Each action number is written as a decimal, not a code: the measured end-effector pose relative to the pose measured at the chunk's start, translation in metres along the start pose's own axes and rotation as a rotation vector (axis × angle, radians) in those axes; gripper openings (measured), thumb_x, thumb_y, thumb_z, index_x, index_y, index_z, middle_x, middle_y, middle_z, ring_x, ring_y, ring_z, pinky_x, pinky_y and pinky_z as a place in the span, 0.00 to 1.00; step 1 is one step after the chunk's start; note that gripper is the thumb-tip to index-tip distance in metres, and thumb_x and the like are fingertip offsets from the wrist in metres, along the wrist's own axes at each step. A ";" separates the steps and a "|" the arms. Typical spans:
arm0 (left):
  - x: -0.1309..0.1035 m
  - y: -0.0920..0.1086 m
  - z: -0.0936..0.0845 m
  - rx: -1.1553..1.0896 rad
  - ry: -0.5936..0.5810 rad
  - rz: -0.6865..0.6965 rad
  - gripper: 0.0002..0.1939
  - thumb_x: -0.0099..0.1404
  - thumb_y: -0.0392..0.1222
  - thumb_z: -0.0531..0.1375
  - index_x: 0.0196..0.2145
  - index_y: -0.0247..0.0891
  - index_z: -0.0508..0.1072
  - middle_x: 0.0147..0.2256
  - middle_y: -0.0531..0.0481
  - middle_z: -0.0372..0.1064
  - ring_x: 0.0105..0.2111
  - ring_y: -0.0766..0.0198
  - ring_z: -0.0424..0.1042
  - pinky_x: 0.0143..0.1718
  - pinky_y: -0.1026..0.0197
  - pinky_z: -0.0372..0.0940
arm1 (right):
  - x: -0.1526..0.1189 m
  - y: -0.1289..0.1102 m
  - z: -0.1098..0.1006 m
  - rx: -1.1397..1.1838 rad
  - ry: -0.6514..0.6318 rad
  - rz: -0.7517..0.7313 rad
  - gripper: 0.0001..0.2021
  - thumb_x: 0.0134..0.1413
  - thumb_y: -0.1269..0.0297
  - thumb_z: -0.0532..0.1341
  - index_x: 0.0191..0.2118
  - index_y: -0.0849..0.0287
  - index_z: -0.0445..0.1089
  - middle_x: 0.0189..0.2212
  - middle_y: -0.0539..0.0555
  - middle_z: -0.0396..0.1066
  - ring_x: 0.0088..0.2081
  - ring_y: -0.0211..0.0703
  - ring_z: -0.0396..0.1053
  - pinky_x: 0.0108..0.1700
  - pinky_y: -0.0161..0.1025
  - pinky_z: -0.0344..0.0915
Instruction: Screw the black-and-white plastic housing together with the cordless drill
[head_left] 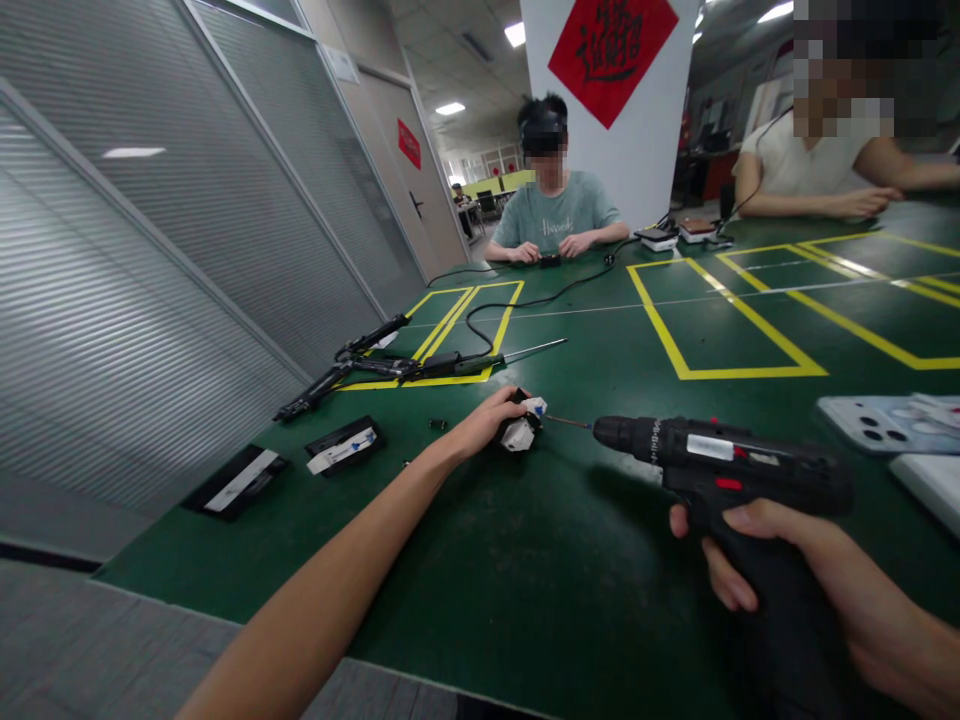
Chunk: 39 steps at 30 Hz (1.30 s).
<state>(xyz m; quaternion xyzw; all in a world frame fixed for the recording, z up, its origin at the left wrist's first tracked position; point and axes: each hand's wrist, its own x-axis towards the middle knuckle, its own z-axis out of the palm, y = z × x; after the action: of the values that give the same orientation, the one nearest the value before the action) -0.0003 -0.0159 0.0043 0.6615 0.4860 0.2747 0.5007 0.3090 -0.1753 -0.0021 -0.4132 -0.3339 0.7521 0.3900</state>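
My right hand (795,560) is wrapped round the handle of a black cordless drill (742,460), which points left. Its long thin bit (570,422) reaches to a small black-and-white part (519,432); whether the tip touches it I cannot tell. Closed on that part is my left hand (491,420), holding it on the green table, fingers partly hidden. To the left of my forearm lie a black piece with a white strip (345,447) and a flat black panel with a white band (236,482). A tiny black piece (437,424) rests near my left wrist.
Beyond my left hand lie a soldering iron (465,365) with its cord and a black jointed arm (337,370). A phone (877,424) and a white box (930,490) sit at right. Yellow tape (675,340) marks the table (585,610). Two people sit opposite.
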 end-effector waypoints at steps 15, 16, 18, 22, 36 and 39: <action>-0.001 0.000 0.006 0.007 -0.004 0.031 0.19 0.60 0.47 0.54 0.46 0.36 0.66 0.39 0.47 0.70 0.36 0.59 0.69 0.36 0.59 0.62 | -0.001 -0.001 0.000 0.006 -0.046 -0.018 0.19 0.55 0.57 0.52 0.39 0.65 0.75 0.15 0.56 0.67 0.21 0.49 0.63 0.28 0.41 0.62; -0.001 0.000 0.006 0.011 0.005 0.036 0.19 0.60 0.47 0.55 0.46 0.36 0.66 0.39 0.47 0.70 0.36 0.59 0.69 0.36 0.59 0.62 | -0.001 -0.001 0.000 0.006 -0.050 -0.014 0.19 0.55 0.57 0.52 0.39 0.64 0.75 0.15 0.56 0.67 0.21 0.49 0.63 0.28 0.41 0.62; -0.001 0.000 0.005 0.023 0.018 0.042 0.19 0.60 0.48 0.55 0.46 0.35 0.67 0.39 0.47 0.70 0.37 0.59 0.69 0.36 0.59 0.62 | -0.001 -0.001 -0.001 0.007 -0.057 -0.017 0.19 0.55 0.57 0.52 0.39 0.64 0.75 0.15 0.56 0.67 0.21 0.48 0.63 0.28 0.41 0.62; -0.001 0.002 0.005 0.047 0.002 0.037 0.19 0.60 0.48 0.56 0.47 0.36 0.66 0.40 0.48 0.69 0.39 0.58 0.69 0.38 0.58 0.62 | -0.002 -0.001 -0.001 0.001 -0.050 -0.027 0.19 0.56 0.58 0.51 0.40 0.65 0.75 0.15 0.56 0.67 0.21 0.48 0.63 0.28 0.41 0.62; -0.001 0.005 0.007 0.000 -0.005 0.011 0.19 0.59 0.46 0.56 0.47 0.36 0.66 0.41 0.47 0.69 0.39 0.57 0.69 0.38 0.58 0.62 | -0.001 0.000 -0.002 0.020 -0.058 -0.009 0.19 0.55 0.58 0.52 0.40 0.66 0.75 0.15 0.57 0.67 0.21 0.48 0.64 0.27 0.40 0.62; 0.000 0.004 0.007 -0.004 0.005 0.004 0.19 0.58 0.46 0.57 0.46 0.36 0.66 0.40 0.48 0.69 0.37 0.59 0.69 0.37 0.59 0.61 | -0.001 0.001 -0.003 -0.003 -0.071 -0.018 0.20 0.55 0.57 0.51 0.40 0.66 0.75 0.16 0.57 0.68 0.21 0.47 0.64 0.27 0.40 0.62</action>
<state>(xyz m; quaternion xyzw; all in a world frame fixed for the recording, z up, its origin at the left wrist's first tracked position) 0.0067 -0.0189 0.0054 0.6608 0.4855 0.2781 0.5003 0.3118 -0.1759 -0.0034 -0.3837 -0.3524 0.7624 0.3840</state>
